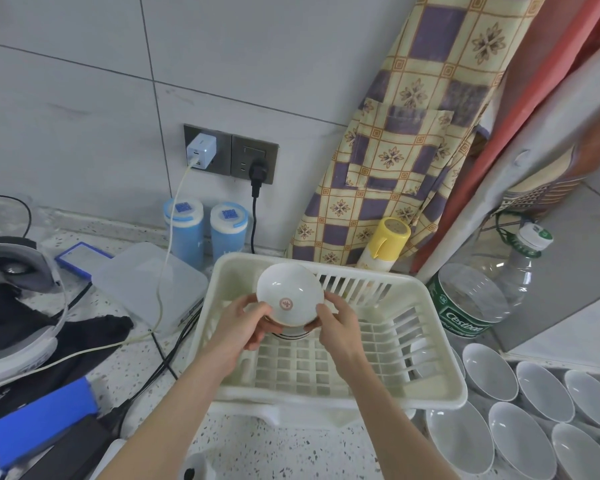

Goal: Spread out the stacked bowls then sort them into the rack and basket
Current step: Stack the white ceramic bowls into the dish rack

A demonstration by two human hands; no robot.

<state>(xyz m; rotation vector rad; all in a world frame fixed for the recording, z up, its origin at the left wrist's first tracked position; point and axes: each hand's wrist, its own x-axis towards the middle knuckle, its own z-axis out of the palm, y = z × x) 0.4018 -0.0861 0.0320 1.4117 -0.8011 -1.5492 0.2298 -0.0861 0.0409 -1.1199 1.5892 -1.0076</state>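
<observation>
Both hands were up over the basket. The left hand [248,318] curled its fingers round the near-left side of a small white porcelain bowl with a reddish round emblem inside [289,294], thumb on the rim. The right hand [336,323] clasped the opposite side the same way, fingers bent against the wall. The bowl was tipped so its mouth faced up toward the camera, and a dark ring showed just beneath it (possibly the foot of another bowl nested under it; I could not tell).

That two-sided hold looked like a steadying grip, my guess being that the bowl was about to be stood on edge rather than dropped flat.

It hung above the cream slotted plastic dish basket [440,386], over the rear-left part. The basket's grid floor showed bare wherever the hands and bowl did not cover it; the patch directly under them was hidden.

To the right of the basket, the plain white ceramic bowls spread on the speckled counter [520,445] sat mouth-up in close rows, rims nearly touching, the nearest just beside the basket's corner. That read as the spreading-out done and the sorting only started.

Behind them a clear plastic water jug with a green label [471,303] stood against the basket's right wall.
</observation>
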